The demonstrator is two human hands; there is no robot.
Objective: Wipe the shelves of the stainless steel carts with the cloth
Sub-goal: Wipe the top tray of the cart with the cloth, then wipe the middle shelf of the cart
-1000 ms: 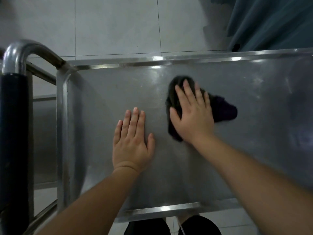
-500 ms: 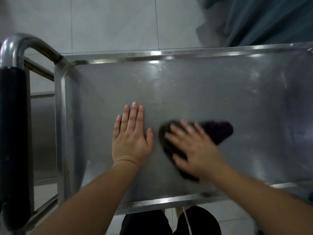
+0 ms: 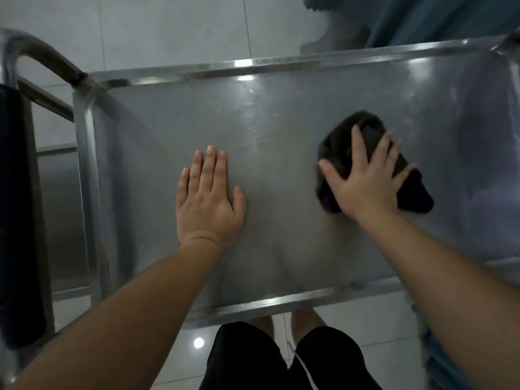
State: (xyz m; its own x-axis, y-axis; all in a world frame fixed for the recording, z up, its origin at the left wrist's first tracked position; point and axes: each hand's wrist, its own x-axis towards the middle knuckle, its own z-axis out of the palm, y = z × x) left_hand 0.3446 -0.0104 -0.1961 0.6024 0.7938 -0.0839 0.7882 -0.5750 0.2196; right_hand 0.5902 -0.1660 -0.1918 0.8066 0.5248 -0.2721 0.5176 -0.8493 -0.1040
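Nearest me, my dark shorts (image 3: 281, 358) show below the front rim of the cart's top shelf (image 3: 281, 114). My left hand (image 3: 209, 198) lies flat on the steel, fingers straight and together, its grip slack and holding nothing. Well apart to its right, my right hand (image 3: 365, 178) presses down on the dark cloth (image 3: 413, 192) with fingers spread wide; the cloth pokes out beyond my fingertips and to the right of my palm. Left of my left hand stands the cart's handle (image 3: 42, 54). Beyond the far rim lie pale floor tiles (image 3: 168, 32) and teal fabric (image 3: 439, 18).
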